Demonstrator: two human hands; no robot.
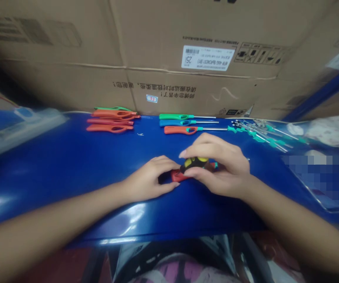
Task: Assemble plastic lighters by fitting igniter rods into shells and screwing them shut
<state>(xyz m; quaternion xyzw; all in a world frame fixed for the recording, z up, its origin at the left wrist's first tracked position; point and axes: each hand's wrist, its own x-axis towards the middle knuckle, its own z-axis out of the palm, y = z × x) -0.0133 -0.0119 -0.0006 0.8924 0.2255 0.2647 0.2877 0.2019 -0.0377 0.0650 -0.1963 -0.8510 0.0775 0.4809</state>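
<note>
Red lighter [176, 176] pinched in our left hand [150, 177], we curled our right hand [226, 165] round a tool handle [197, 161]. Screwing seemed underway, needing steady turns.

1. Dim, soft light; white glare on the glossy bench [69, 165], near its front edge and left end.
2. Behind the bench, small print on the cardboard [154, 43] is blurred.
3. On the bench's right end, blocky pixelation hides detail.

Counter [77, 161] open between left grip [150, 177] and orange handles [101, 128]; cardboard [154, 39] blocks far edge, metal rods [260, 136] crowd far right.
</note>
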